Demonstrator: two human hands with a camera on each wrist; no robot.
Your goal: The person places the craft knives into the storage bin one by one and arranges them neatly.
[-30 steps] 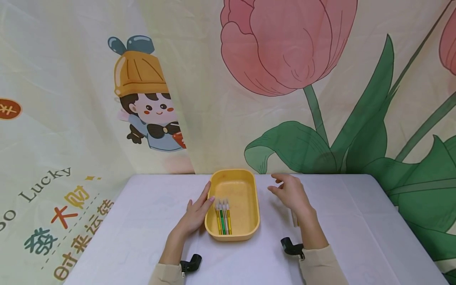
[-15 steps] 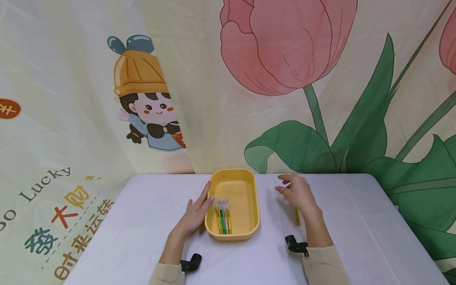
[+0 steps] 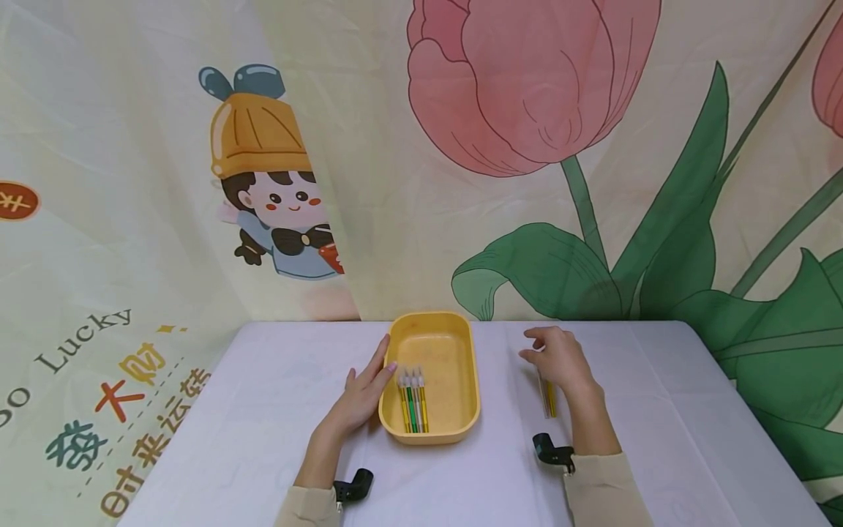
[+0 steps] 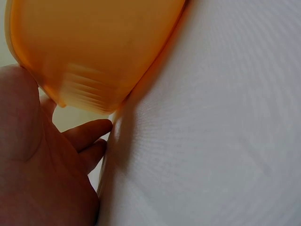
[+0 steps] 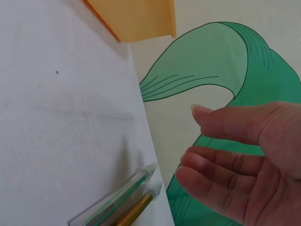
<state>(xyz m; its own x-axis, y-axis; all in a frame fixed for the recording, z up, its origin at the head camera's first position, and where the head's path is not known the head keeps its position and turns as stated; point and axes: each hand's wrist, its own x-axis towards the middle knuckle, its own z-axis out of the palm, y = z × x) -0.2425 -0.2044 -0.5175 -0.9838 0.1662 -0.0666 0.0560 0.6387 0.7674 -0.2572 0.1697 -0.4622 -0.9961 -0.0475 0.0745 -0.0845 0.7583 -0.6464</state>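
Observation:
A yellow tray [image 3: 454, 410] stands at the middle of the table, with several slim pens [image 3: 413, 410] side by side in its near left part. My left hand [image 3: 358, 395] lies along the tray's left side, its thumb tip on the rim and its index finger straight along the outer wall. To the right of the tray, my right hand [image 3: 556, 359] hovers with bent fingers; the right wrist view shows a gap between thumb and fingers with nothing in it. Below it lie pens with clear caps, one green [image 5: 124, 193] and one gold [image 5: 141, 207], partly hidden in the head view.
A white cloth [image 3: 263, 395] covers the table. Right behind its far edge hangs a printed backdrop [image 3: 408, 241] with a tulip and a cartoon figure. A small black camera [image 3: 553, 450] is strapped to each wrist.
My right hand has moved rightward, away from the tray and slightly nearer, uncovering more of the pens lying on the table. The left hand and the tray have stayed in place.

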